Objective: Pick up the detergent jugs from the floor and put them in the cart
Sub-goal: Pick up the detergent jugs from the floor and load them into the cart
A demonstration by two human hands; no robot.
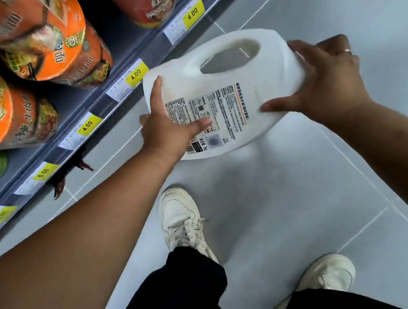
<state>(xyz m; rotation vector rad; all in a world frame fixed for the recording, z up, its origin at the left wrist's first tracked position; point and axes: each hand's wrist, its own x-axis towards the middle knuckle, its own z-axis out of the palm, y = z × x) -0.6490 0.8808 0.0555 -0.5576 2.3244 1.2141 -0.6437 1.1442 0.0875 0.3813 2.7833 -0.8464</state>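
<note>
shelf [97, 110] left — floor [335, 8] right open

**Detergent jug** [222, 80]: white plastic, smooth, with a soft satin sheen. The text panel on its face looks printed flat onto the surface.
**Floor** [312, 189]: smooth, matt grey tiles with thin pale joints.
**Noodle cups** [56, 52]: glossy printed film.
**Shelf edge** [155, 49]: smooth, faintly shiny grey strip holding paper price tags [135, 75].
**Shoes** [181, 218]: off-white, leather-like, lightly creased, with woven cloth laces.
**Trousers** [174, 304]: black matt cloth.
</note>
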